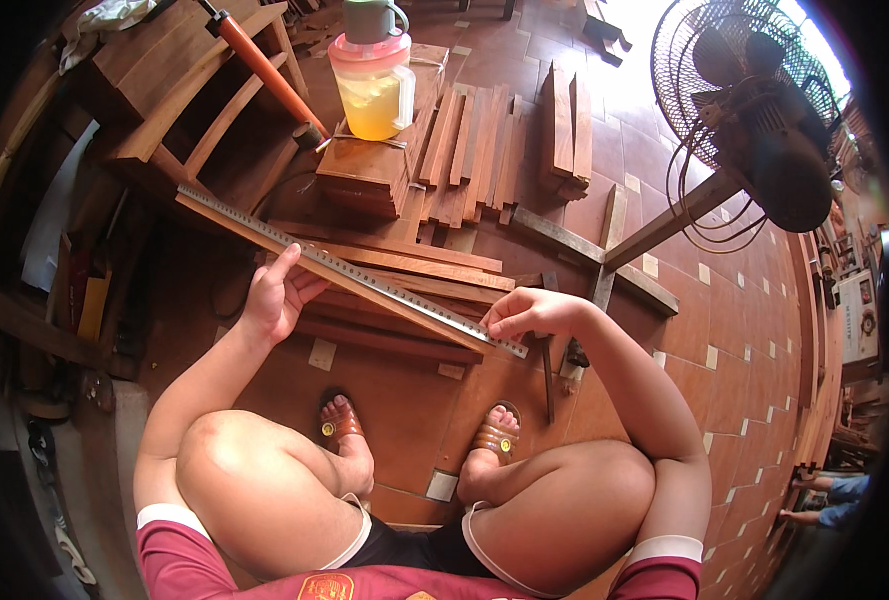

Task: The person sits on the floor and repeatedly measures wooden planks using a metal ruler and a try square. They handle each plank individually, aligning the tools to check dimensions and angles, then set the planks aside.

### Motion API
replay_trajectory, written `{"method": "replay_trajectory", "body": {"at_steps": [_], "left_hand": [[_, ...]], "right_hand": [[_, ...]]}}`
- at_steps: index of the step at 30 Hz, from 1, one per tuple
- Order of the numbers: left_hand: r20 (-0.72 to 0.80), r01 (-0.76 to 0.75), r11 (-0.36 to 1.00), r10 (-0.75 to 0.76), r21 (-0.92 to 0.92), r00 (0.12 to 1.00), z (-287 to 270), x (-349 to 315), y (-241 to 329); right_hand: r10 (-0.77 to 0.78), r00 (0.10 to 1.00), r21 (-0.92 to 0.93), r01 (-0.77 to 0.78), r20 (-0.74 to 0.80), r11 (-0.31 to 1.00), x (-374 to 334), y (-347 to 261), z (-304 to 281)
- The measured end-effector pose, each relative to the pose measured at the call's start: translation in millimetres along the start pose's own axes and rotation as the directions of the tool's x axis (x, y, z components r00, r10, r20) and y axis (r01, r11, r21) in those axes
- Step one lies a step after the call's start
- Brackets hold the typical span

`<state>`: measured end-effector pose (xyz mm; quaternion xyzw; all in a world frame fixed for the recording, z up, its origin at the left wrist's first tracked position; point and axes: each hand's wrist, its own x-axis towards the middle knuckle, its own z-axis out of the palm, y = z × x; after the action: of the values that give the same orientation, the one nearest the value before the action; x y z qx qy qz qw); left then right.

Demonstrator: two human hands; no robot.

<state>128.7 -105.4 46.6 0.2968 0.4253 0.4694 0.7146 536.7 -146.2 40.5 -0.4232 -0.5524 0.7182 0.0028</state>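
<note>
A long metal ruler [364, 276] lies along a thin wooden strip [384, 306], slanting from upper left to lower right. The ruler's right end sticks out past the strip. My left hand [276, 297] grips both, its thumb on top of the ruler and its other fingers beneath the strip. At the ruler's right end, my right hand [526, 314] is closed, thumb and forefinger pinched at the ruler's edge. Whether anything small sits inside that pinch is hidden. Below the strip, several wooden strips [444, 266] lie stacked close to the floor.
A jug of yellow liquid [372, 95], topped by a grey mug [369, 20], stands on a wooden block [364, 175]. Beyond are more wood pieces [469, 150]. A wooden frame [214, 110] with an orange tube [264, 70] is at left, a pedestal fan [754, 120] at right.
</note>
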Motion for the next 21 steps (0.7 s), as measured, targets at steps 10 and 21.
{"method": "replay_trajectory", "body": {"at_steps": [10, 21], "left_hand": [[-0.013, -0.014, 1.0, 0.014, -0.021, 1.0, 3.2, -0.8, 1.2], [-0.008, -0.018, 1.0, 0.018, -0.016, 1.0, 4.9, -3.1, 2.7]], "right_hand": [[-0.038, 0.999, 0.015, 0.038, -0.007, 0.999, 1.8, 4.7, -1.7], [-0.035, 0.999, 0.041, 0.037, -0.042, 0.998, 1.7, 5.1, 0.0]]}}
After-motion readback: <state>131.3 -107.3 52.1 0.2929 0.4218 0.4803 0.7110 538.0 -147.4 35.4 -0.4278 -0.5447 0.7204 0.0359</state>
